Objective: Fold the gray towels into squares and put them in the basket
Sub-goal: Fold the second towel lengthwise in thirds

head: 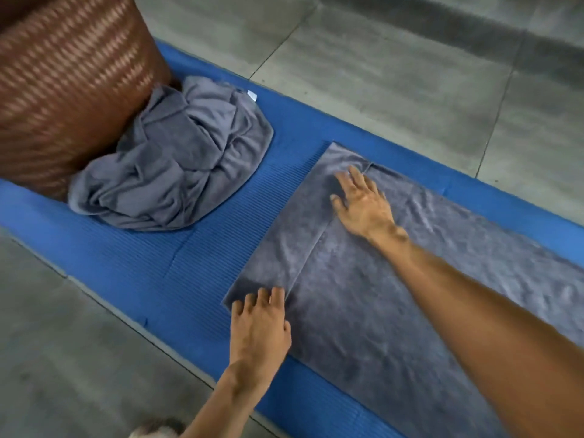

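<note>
1. Both hands, the left hand (pixel 259 324) and the right hand (pixel 363 203), lie flat with straight fingers on the towel (pixel 379 311), holding its fold down.
2. The towel lies on the blue mat (pixel 142 270).
3. The basket (pixel 63 90) waits near, beside a crumpled pile (pixel 177 159).

Your blue ribbed mat (pixel 196 270) lies on the gray tiled floor (pixel 395 74). Under your hands a flat gray towel (pixel 395 311) rests; beyond your left hand (pixel 257 327), crumpled towels (pixel 177 159) touch the brown basket (pixel 63 90).
</note>
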